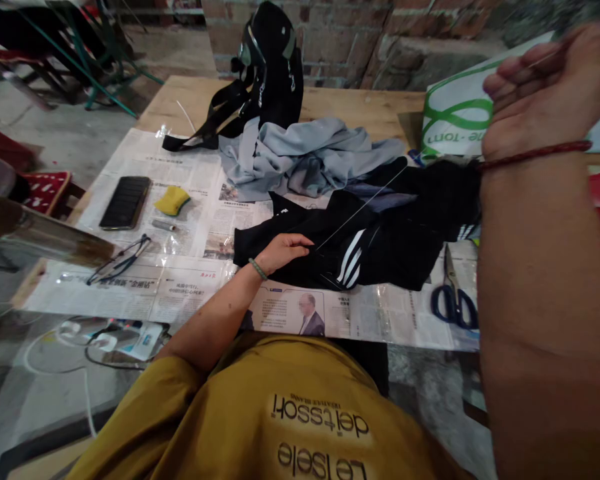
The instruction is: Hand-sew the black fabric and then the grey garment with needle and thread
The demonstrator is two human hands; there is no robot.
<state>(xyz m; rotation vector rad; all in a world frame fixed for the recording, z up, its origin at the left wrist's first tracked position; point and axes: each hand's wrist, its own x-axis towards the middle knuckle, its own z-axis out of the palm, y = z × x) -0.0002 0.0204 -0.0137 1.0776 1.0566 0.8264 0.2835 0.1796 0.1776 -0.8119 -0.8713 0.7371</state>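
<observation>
Thread [363,208] is slanting up from the black garment [405,257], which is lying on newspaper [180,250] over the desk [360,103]. The left hand [283,252] is resting there, thumb and fingers pressing together; the right hand [550,87] is hanging high, fingers curling, their grip unclear.

Garment [400,257]: black, three white stripes. Thread [362,207]: white. Cloth [305,157]: pale grey. Sponge [171,199]: yellow, green-edged. Scissors [455,297]: dark-blue handles. Backpack [283,77]: black. Bag [460,121]: white, green print. Shirt [220,413]: mustard, dark lettering. Left bracelet [258,269]: green. Right bracelet [535,155]: dark red.
</observation>
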